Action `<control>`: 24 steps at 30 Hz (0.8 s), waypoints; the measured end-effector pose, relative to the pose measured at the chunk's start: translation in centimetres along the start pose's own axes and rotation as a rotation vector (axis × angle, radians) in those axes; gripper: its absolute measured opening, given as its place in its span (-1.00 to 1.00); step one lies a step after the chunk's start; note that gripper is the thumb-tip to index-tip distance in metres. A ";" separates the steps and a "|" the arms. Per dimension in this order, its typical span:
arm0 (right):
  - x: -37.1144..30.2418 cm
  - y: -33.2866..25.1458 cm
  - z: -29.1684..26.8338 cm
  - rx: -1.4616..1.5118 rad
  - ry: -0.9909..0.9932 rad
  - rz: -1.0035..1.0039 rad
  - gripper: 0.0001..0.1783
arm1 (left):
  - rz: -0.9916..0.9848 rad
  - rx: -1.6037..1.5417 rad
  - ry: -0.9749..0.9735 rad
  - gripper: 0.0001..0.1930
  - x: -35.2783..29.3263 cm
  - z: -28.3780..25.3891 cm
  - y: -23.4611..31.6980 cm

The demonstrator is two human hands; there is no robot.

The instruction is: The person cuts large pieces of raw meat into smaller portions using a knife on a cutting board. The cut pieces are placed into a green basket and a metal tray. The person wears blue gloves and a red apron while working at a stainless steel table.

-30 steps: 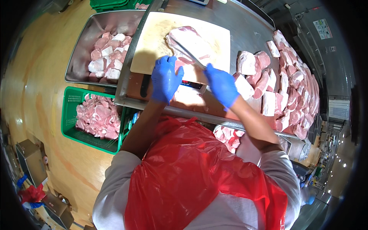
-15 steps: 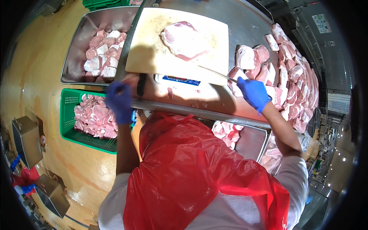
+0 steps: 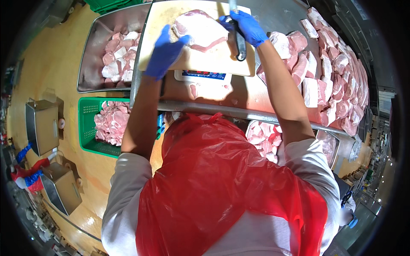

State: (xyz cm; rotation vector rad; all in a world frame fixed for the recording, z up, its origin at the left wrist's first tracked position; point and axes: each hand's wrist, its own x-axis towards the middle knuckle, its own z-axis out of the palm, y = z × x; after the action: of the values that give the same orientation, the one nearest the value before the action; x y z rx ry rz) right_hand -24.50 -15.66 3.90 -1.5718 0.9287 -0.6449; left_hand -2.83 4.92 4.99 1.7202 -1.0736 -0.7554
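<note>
A slab of raw pale pink meat [image 3: 201, 32] with white fat on top lies on a cream cutting board [image 3: 200, 61]. My left hand [image 3: 164, 56], in a blue glove, is at the slab's near left edge, fingers spread and holding nothing. Just right of the slab, my gloved right hand [image 3: 249, 29] grips a knife [image 3: 241, 46]. Its black handle points back toward me, and its pale blade runs off the top edge of the view. A scale [image 3: 204, 75] with a blue panel shows under the board's near edge.
On the right of the metal table [image 3: 239, 112] are many meat pieces [image 3: 337, 81]. Left of it stand a steel bin [image 3: 87, 70] of meat chunks and a green crate [image 3: 87, 128] of trimmings. More trimmings [image 3: 265, 138] sit below the table's front edge. Another person [image 3: 32, 176] is far left.
Both hands have moved up toward the meat. My left hand came from beside the table to the slab's left; my right hand carried the knife from the board's near right corner to the slab's right.
</note>
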 end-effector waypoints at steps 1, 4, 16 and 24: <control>0.1 -1.0 1.4 -0.012 -0.022 0.053 -0.59 | 0.219 0.084 0.033 -0.42 1.7 1.6 -1.7; -2.2 -1.8 2.8 -0.168 -0.067 -0.056 -0.60 | 0.463 0.210 0.065 -0.45 6.3 4.2 -4.4; -16.4 -3.4 7.2 -0.247 -0.068 0.127 -0.75 | 0.401 0.156 0.234 -0.75 0.9 -3.5 -4.3; -9.7 -7.4 15.4 -0.697 -0.189 -0.209 -0.78 | -0.090 -0.007 0.302 -0.84 -5.1 -0.8 -1.7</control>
State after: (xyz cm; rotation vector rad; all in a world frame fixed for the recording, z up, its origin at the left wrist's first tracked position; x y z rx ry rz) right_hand -15.60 1.15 8.75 -2.3279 0.9001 -0.3096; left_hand -3.76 10.12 3.78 1.8169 -0.7909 -0.5313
